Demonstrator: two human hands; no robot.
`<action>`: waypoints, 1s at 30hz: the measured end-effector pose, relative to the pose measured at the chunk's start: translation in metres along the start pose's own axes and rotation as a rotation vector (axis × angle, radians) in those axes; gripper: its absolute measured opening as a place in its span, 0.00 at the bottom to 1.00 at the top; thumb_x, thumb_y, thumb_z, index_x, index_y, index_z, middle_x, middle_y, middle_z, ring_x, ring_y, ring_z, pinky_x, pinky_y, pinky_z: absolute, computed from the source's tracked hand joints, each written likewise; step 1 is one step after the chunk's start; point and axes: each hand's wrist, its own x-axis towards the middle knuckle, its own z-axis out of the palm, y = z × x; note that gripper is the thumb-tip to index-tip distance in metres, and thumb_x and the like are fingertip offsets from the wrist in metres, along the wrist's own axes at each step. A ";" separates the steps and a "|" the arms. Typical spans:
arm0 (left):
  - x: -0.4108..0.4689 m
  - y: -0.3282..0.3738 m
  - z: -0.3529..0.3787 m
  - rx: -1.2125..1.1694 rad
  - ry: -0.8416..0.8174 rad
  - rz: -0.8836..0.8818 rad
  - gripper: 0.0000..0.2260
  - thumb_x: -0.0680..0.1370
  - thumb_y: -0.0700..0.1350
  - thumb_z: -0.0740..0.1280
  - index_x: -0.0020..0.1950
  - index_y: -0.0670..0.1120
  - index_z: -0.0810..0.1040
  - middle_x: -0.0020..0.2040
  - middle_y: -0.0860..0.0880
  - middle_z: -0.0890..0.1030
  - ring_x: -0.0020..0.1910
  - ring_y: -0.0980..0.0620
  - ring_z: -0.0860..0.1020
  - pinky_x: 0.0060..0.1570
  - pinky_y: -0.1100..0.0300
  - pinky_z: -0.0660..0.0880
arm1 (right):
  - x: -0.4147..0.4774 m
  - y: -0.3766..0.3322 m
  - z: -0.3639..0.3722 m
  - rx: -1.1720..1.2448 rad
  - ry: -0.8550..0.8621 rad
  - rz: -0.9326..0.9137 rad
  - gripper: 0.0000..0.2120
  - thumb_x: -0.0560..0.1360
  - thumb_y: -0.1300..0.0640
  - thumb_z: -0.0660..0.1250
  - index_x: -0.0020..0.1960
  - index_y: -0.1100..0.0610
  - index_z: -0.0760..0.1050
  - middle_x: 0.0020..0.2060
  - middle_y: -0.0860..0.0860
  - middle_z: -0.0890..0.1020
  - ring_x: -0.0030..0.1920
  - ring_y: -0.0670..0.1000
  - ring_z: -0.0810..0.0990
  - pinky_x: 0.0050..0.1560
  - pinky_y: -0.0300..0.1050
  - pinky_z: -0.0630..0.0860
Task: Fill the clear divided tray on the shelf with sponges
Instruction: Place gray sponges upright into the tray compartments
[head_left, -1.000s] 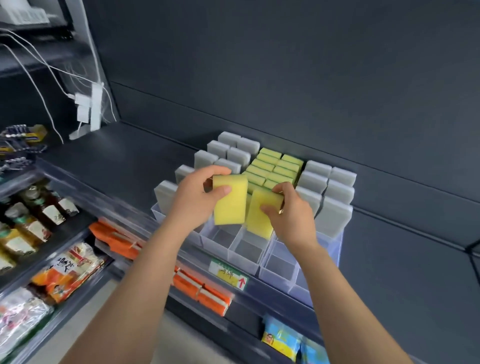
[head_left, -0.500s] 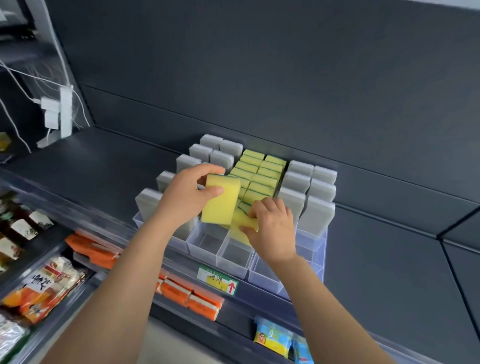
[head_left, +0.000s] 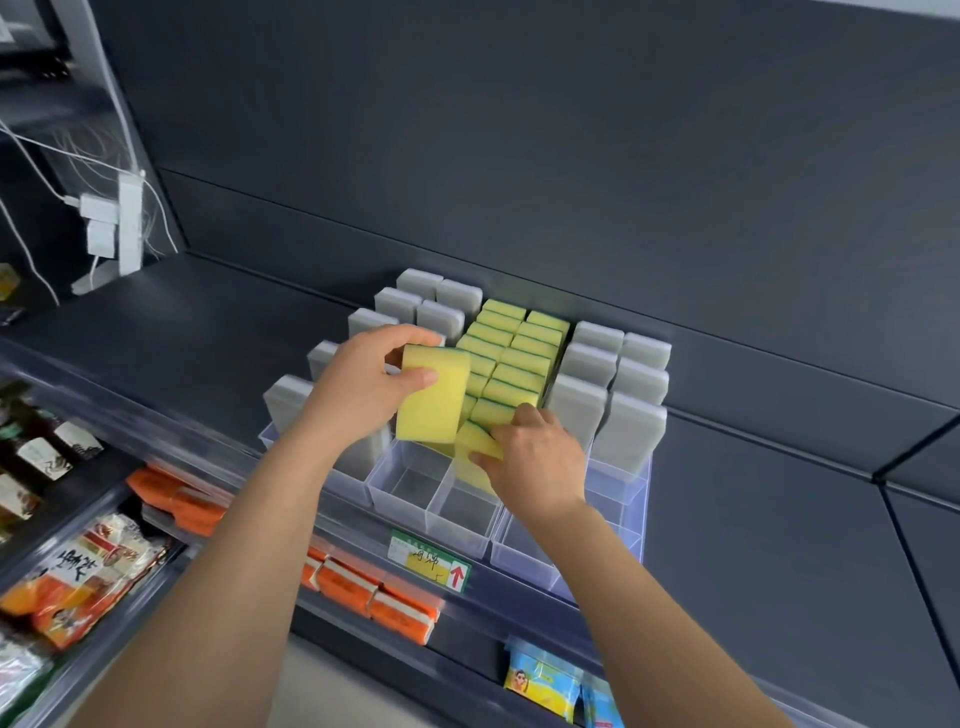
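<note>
Left grip (head_left: 358, 395): clamped on upright sponge (head_left: 434, 400), long axis vertical, just above tray (head_left: 441, 530).
Right grip (head_left: 535, 462): pinching tilted sponge (head_left: 475, 449), partly inside a compartment.

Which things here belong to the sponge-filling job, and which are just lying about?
Belongs: clear divided tray; raised yellow sponge in the left hand; lower yellow sponge pinched by the right hand; stocked yellow sponges; grey sponges.
Lying about: orange packets; price label; white power strip; blue-and-yellow packets.
</note>
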 end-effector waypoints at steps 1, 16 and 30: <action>0.001 0.001 -0.001 0.003 -0.006 -0.003 0.14 0.74 0.44 0.70 0.54 0.61 0.77 0.52 0.54 0.78 0.50 0.52 0.77 0.51 0.53 0.76 | 0.001 -0.001 -0.002 -0.002 -0.020 0.011 0.19 0.76 0.41 0.63 0.51 0.55 0.80 0.50 0.52 0.76 0.52 0.55 0.74 0.44 0.44 0.68; 0.008 0.004 0.007 0.326 -0.221 0.024 0.13 0.76 0.39 0.67 0.56 0.55 0.76 0.56 0.59 0.71 0.40 0.60 0.72 0.36 0.64 0.66 | -0.004 -0.003 0.007 0.137 0.118 0.120 0.15 0.70 0.47 0.73 0.50 0.57 0.82 0.46 0.55 0.75 0.47 0.57 0.74 0.38 0.45 0.71; 0.023 -0.013 0.019 0.363 -0.298 -0.006 0.17 0.74 0.36 0.66 0.43 0.60 0.69 0.62 0.54 0.74 0.58 0.52 0.74 0.55 0.49 0.74 | -0.009 -0.003 0.007 0.176 0.086 0.120 0.19 0.74 0.44 0.68 0.59 0.54 0.77 0.52 0.53 0.73 0.54 0.54 0.73 0.42 0.45 0.73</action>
